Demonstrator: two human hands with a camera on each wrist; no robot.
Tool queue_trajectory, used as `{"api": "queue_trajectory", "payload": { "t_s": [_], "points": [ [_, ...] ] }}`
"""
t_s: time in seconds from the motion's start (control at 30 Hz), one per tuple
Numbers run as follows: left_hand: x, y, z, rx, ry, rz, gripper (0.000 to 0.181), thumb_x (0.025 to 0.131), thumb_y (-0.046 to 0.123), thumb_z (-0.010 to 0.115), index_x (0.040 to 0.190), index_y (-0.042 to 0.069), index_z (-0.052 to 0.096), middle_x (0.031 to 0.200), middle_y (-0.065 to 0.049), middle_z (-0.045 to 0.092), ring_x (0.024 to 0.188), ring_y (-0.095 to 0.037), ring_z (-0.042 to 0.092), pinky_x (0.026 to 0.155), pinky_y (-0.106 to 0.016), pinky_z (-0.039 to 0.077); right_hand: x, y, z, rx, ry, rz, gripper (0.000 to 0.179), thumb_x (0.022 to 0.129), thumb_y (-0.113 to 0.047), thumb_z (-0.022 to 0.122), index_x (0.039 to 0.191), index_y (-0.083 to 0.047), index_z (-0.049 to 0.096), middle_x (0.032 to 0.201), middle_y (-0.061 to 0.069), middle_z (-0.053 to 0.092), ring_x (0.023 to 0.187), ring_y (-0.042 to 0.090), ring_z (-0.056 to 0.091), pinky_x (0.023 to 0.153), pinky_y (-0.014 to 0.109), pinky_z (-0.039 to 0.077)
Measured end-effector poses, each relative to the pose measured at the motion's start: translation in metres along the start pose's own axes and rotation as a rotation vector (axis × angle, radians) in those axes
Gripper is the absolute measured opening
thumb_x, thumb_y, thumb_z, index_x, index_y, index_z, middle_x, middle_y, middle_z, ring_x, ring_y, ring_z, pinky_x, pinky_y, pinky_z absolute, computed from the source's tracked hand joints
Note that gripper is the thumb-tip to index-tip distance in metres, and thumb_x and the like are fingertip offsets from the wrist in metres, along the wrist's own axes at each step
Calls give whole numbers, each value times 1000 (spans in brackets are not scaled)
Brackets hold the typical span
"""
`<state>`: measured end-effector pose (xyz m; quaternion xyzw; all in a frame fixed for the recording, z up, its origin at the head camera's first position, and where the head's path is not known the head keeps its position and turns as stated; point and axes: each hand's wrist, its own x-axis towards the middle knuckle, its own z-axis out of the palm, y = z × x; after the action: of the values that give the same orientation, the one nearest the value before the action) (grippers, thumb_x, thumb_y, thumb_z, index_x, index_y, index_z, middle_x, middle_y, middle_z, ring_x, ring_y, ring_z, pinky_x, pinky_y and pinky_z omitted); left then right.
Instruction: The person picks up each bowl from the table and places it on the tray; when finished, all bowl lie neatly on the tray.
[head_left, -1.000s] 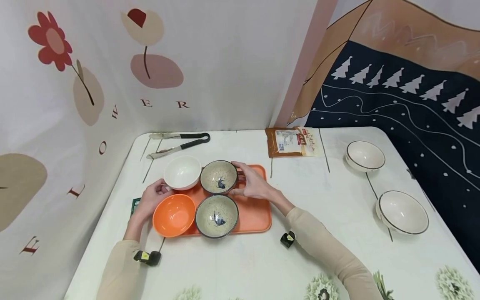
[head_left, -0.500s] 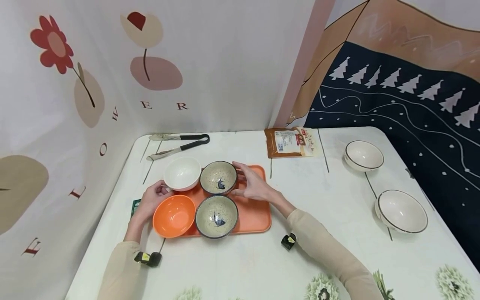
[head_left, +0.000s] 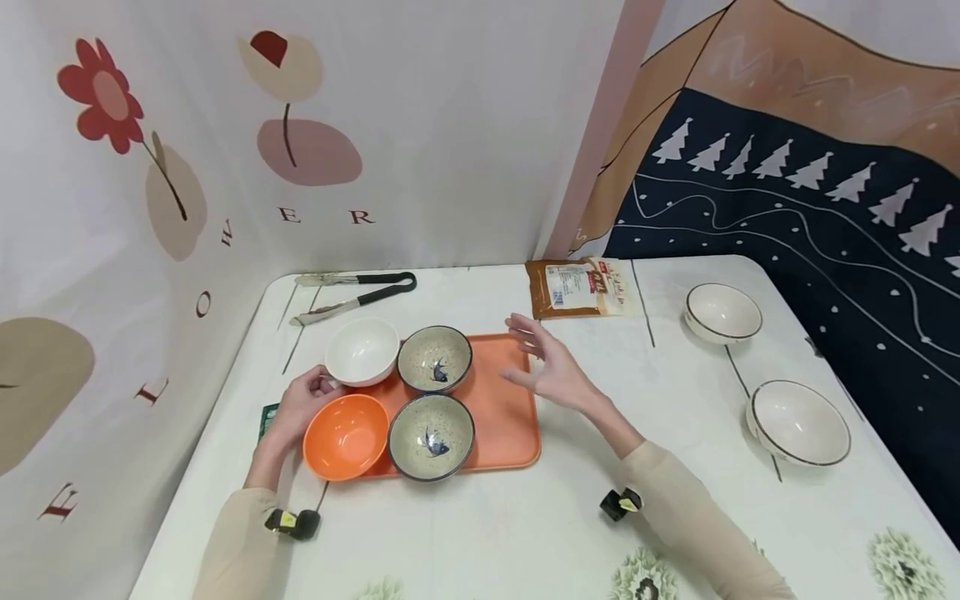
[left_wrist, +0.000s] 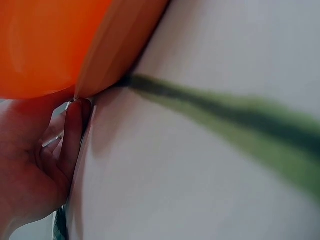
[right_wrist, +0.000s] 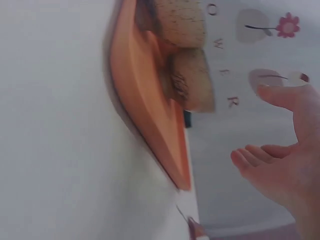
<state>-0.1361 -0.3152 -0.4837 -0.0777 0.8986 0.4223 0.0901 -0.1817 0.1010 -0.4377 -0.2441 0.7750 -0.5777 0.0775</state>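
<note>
My left hand point(head_left: 303, 406) is at the left edge of the orange tray point(head_left: 504, 417), its curled fingers and thumb gripping the edge between a white bowl point(head_left: 363, 352) and an orange bowl point(head_left: 347, 437). In the left wrist view the orange bowl point(left_wrist: 45, 45) hides part of the thumb. Two speckled bowls with a blue fish inside, one behind point(head_left: 435, 354) and one in front point(head_left: 427, 446), stand right of these on the tray. My right hand point(head_left: 558, 371) hovers over the tray's right side, fingers spread, holding nothing and apart from the bowls.
Tongs with black handles point(head_left: 386, 287) lie at the back left, a brown-and-white food packet point(head_left: 577, 287) at the back middle. Two cream bowls, a smaller point(head_left: 722, 312) and a larger point(head_left: 798, 422), stand on the right. A green packet point(head_left: 267, 419) shows beside my left hand.
My right hand has let go of the rear speckled bowl and moved right, its fingers now spread. The left hand and the bowls stay where they were.
</note>
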Motion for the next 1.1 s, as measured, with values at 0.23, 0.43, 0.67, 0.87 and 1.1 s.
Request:
{"api": "queue_trajectory", "payload": {
  "t_s": [0.23, 0.43, 0.67, 0.87, 1.1],
  "points": [
    [4, -1, 1, 6, 7, 10, 35, 101, 25, 58, 128, 3, 55, 97, -10, 56, 83, -20, 54, 69, -23, 45, -34, -11, -38, 12, 146, 5, 80, 89, -5, 75, 156, -5, 32, 158, 17, 40, 147, 34, 39, 117, 41, 37],
    [3, -6, 2, 10, -6, 12, 34, 101, 25, 58, 127, 3, 55, 96, -10, 55, 82, -19, 53, 68, -23, 45, -72, -15, -73, -70, 292, 5, 76, 89, -1, 74, 154, 0, 33, 157, 20, 41, 145, 37, 40, 112, 20, 38],
    [-1, -6, -2, -10, 10, 41, 37, 102, 27, 59, 128, 1, 55, 95, -9, 56, 77, -13, 53, 66, -22, 46, -112, -13, -106, -162, 525, -12, 74, 86, 10, 71, 151, 3, 36, 153, 18, 44, 143, 21, 44, 111, 14, 36],
    [-8, -11, -1, -4, 15, 11, 36, 101, 25, 59, 128, 1, 55, 93, -6, 56, 75, -10, 52, 66, -21, 46, -144, -8, -125, -211, 676, 72, 79, 89, 8, 69, 156, -1, 29, 155, 8, 45, 142, 5, 42, 112, 13, 34],
    [1, -7, 3, -7, 15, 50, 35, 102, 26, 59, 125, 1, 56, 93, -8, 56, 75, -11, 52, 65, -21, 45, -177, -1, -145, -220, 919, 248, 81, 89, 0, 70, 158, -8, 27, 159, 9, 41, 146, 9, 36, 117, 14, 27]
  ]
}}
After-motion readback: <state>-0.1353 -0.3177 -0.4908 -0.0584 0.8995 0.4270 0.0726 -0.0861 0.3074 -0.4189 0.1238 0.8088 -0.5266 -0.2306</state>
